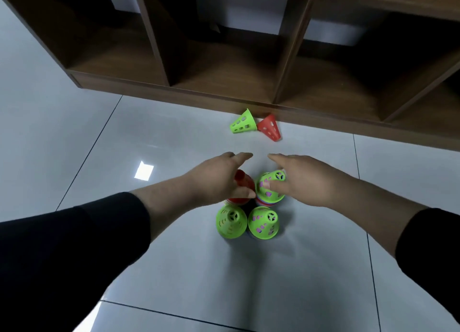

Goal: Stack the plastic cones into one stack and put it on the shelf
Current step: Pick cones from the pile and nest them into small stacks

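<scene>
Both tipped cones, green cone [243,124] and red cone [269,127], lie ahead of the spread, seemingly empty left hand [219,180] and right hand [298,180], near the shelf [189,93].

A glossy pale tiled floor [174,269] carried everything. Four upright cone stacks [249,207] stood clustered together on it. Farther off, a green cone [243,122] and a red cone [270,127] lay tipped over, touching, against the wooden shelf [199,93] base.
</scene>
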Demonstrator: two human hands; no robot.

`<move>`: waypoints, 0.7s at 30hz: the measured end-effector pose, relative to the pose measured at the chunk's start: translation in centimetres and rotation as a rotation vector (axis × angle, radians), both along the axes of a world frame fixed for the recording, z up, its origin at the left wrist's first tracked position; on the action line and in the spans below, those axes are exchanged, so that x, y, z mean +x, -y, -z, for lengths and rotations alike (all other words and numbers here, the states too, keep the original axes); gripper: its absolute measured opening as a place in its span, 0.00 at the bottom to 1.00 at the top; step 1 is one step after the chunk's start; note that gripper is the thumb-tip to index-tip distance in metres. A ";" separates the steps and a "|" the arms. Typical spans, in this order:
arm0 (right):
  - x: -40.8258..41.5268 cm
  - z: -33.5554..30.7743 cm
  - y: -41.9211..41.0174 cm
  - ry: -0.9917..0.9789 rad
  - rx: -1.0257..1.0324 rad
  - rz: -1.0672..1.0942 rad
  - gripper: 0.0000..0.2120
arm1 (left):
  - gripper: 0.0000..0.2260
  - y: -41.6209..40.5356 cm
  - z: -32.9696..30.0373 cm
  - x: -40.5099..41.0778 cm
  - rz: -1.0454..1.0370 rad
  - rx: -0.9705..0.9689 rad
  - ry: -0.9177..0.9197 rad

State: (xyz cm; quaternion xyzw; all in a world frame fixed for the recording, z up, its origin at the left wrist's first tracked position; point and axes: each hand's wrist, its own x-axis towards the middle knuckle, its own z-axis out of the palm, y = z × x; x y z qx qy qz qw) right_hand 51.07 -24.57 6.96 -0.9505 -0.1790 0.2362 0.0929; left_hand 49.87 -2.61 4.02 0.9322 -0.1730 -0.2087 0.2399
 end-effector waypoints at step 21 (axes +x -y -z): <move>15.5 11.1 -0.4 0.083 0.034 0.206 0.31 | 0.33 2.5 7.3 16.1 -0.006 0.436 0.183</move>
